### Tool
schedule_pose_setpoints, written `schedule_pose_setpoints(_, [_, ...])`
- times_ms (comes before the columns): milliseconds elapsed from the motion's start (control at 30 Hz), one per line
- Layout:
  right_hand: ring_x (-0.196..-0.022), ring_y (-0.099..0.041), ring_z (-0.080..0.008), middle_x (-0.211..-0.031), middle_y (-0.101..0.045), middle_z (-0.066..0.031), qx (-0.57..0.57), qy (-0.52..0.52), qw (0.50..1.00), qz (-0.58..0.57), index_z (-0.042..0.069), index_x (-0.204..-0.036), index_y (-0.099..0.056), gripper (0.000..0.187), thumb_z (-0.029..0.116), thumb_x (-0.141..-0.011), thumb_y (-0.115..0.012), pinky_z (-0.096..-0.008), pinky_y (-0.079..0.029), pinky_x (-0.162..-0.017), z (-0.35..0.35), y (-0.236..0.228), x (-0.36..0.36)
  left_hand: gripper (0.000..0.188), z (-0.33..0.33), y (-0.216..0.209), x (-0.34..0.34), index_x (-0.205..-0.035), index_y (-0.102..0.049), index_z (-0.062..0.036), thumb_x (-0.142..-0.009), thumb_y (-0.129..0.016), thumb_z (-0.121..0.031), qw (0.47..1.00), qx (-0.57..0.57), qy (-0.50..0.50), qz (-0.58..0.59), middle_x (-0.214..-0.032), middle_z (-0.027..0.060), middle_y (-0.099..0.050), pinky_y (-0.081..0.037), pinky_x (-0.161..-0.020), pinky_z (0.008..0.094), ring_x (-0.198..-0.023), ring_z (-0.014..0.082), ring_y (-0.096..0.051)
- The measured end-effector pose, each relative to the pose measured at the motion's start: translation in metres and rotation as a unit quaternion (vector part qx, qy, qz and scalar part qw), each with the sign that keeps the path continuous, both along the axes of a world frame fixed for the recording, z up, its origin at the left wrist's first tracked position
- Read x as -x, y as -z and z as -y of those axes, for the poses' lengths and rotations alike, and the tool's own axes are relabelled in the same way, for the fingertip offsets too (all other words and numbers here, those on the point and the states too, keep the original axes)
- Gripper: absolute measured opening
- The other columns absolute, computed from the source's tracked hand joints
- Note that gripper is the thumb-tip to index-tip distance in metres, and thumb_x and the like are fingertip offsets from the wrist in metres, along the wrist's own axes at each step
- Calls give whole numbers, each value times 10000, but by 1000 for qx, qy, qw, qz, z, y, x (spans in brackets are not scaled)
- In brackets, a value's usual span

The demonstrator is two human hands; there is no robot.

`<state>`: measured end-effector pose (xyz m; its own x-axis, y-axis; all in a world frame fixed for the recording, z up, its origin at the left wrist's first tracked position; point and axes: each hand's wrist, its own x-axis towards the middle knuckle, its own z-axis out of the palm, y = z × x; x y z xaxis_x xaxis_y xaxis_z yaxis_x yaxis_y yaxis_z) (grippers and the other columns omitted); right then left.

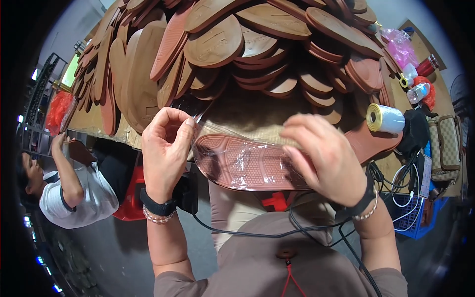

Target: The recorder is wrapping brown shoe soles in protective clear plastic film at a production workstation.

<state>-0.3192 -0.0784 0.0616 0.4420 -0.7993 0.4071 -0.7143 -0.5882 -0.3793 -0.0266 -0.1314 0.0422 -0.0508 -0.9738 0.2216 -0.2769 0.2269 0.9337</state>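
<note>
A reddish-brown shoe sole (237, 161) with a textured tread lies at the near edge of the table in front of me, with glossy clear plastic film over it. My left hand (168, 141) is closed at the sole's left end, thumb and forefinger pinching the film (197, 129). Over the sole's right part hovers my right hand (329, 161), its fingers loosely bent and apart from the thumb. Its fingertips are slightly blurred, and the thumb tip is close to the film. The sole's right end is hidden behind this hand.
Heaped soles (213, 47) cover the table's far side. A film roll (386, 119) rests on another sole at right, near black cables, a checkered bag (443, 148) and a blue crate (428, 218). At left, another person (74, 193) sits beside a red stool (131, 198).
</note>
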Motion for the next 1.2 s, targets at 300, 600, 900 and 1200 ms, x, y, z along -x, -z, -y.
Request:
schedule_pose_setpoints(300, [-830, -672, -338, -807, -655, -118, 2, -14, 1000, 27, 44, -881, -639, 146, 148, -909, -739, -445, -529, -784, 33, 8, -17, 76, -6, -5, 2, -1024, -663, -4, -1006, -705, -65, 997, 26, -43, 61, -925, 14, -699, -525, -761, 244, -842, 79, -655])
schedule_pose_setpoints(600, [-733, -665, -369, -812, -654, -165, -14, 1, 999, 41, 11, -939, -635, 125, 82, -948, -738, -415, -521, -657, 43, 4, -11, 417, -54, -3, 51, -1301, -670, -39, -923, -781, -175, 918, 129, 240, 287, -1249, 135, -711, -513, -997, 431, -1137, 345, -664])
schedule_pose_setpoints(900, [-751, -684, -395, -790, -683, -196, -116, -28, 989, 91, 6, -932, -665, 151, 145, -944, -720, -441, -541, -662, 52, -2, -4, 668, -51, 14, 66, -1522, -543, -102, -922, -785, -267, 887, 77, 218, 400, -1205, 139, -661, -502, -914, 456, -1017, 353, -661])
schedule_pose_setpoints(1200, [-727, -652, -122, -779, -693, -68, -327, -77, 923, 189, -47, -1085, -687, 248, 172, -979, -733, -315, -544, -683, 60, -1, 24, 687, -44, 16, 72, -1546, -519, -86, -936, -773, -276, 885, 93, 200, 409, -1151, 151, -653, -512, -864, 454, -999, 351, -660])
